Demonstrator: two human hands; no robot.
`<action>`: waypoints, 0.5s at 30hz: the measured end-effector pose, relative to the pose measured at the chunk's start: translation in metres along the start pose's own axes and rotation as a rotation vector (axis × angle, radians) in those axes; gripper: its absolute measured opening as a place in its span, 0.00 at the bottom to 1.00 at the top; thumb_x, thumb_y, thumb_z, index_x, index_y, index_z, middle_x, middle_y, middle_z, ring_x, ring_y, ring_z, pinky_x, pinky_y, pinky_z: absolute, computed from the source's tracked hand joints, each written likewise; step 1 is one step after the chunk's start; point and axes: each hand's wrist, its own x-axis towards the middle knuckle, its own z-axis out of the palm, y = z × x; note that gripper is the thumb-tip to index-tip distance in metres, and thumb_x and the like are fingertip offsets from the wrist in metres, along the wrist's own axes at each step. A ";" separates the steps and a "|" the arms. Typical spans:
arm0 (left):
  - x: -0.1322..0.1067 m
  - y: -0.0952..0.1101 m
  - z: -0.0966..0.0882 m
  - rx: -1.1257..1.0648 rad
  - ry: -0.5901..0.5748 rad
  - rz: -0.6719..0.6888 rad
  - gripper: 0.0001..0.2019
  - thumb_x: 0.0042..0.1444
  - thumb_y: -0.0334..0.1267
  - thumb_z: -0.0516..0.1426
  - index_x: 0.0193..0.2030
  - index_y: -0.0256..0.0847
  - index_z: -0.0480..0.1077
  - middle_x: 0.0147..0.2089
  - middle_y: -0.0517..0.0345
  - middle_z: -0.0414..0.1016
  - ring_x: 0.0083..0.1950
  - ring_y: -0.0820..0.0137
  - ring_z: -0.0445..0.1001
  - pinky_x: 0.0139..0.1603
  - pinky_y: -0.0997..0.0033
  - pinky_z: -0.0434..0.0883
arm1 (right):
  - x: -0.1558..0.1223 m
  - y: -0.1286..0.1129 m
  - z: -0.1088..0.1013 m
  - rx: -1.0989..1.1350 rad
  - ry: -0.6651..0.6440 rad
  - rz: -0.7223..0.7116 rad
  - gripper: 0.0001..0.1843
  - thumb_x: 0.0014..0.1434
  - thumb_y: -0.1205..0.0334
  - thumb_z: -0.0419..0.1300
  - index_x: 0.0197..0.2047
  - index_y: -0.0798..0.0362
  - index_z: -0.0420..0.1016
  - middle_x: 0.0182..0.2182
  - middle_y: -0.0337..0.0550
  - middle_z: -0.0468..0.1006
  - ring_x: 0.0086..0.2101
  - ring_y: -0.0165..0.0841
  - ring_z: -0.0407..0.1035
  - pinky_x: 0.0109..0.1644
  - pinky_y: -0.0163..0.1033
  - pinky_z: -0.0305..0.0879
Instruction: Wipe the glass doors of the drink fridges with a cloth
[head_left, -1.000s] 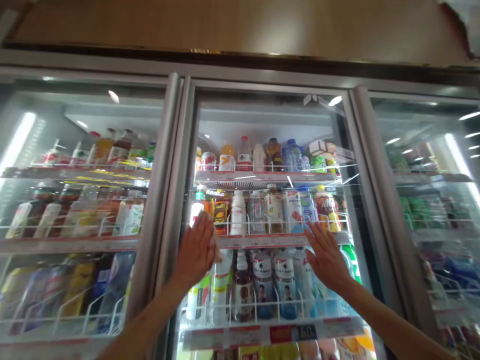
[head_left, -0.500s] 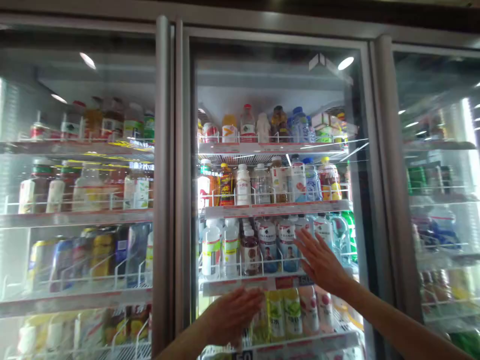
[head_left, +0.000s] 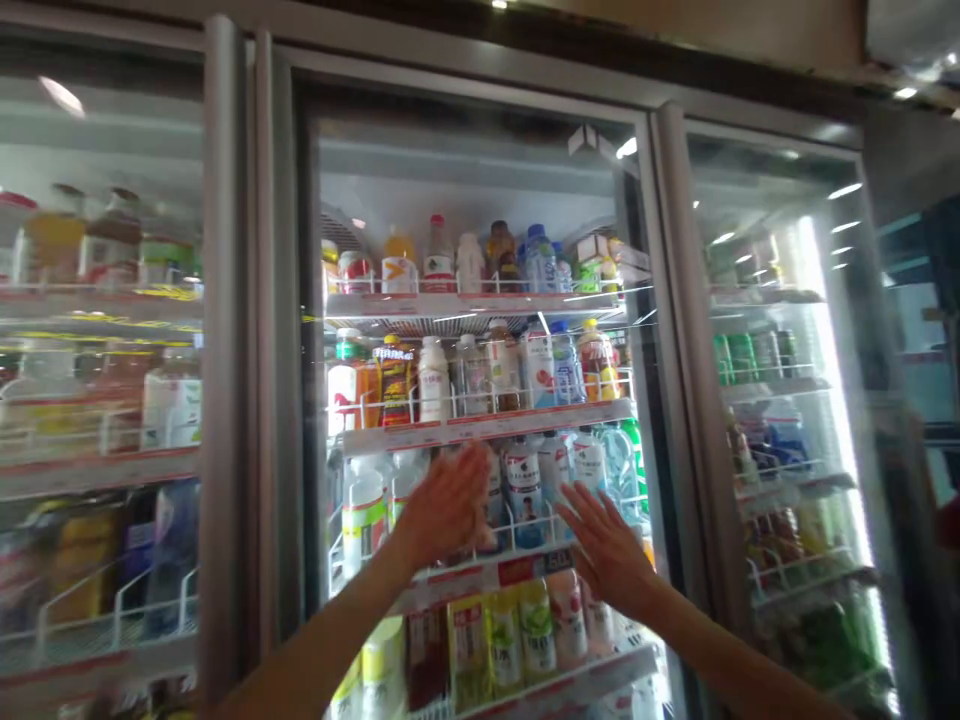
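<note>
Left hand (head_left: 448, 500) flat, blurred, before bottles (head_left: 523, 485), up from lower row earlier; right hand (head_left: 604, 548) spread wide.

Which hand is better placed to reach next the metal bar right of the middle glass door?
Likely the right hand: open, it appears nearer the metal bar; the left hand is farther away.
</note>
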 end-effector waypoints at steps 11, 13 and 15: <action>0.092 0.020 0.015 -0.028 0.078 0.099 0.30 0.57 0.40 0.46 0.66 0.36 0.47 0.69 0.52 0.47 0.71 0.67 0.39 0.67 0.60 0.45 | -0.047 0.076 -0.048 -0.147 0.079 0.160 0.31 0.60 0.65 0.49 0.66 0.53 0.48 0.64 0.49 0.54 0.64 0.42 0.43 0.61 0.54 0.55; 0.115 0.021 0.016 -0.021 0.131 -0.105 0.30 0.57 0.40 0.46 0.66 0.33 0.48 0.69 0.46 0.47 0.71 0.62 0.39 0.67 0.57 0.45 | -0.055 0.086 -0.054 -0.158 0.119 0.228 0.32 0.60 0.66 0.47 0.67 0.53 0.46 0.64 0.50 0.54 0.64 0.41 0.44 0.61 0.54 0.54; 0.122 0.044 0.023 -0.046 0.131 0.022 0.30 0.57 0.41 0.47 0.65 0.33 0.49 0.69 0.48 0.47 0.71 0.63 0.39 0.67 0.59 0.44 | -0.064 0.089 -0.059 -0.150 0.104 0.221 0.32 0.60 0.67 0.47 0.67 0.53 0.46 0.64 0.49 0.54 0.64 0.40 0.44 0.61 0.53 0.54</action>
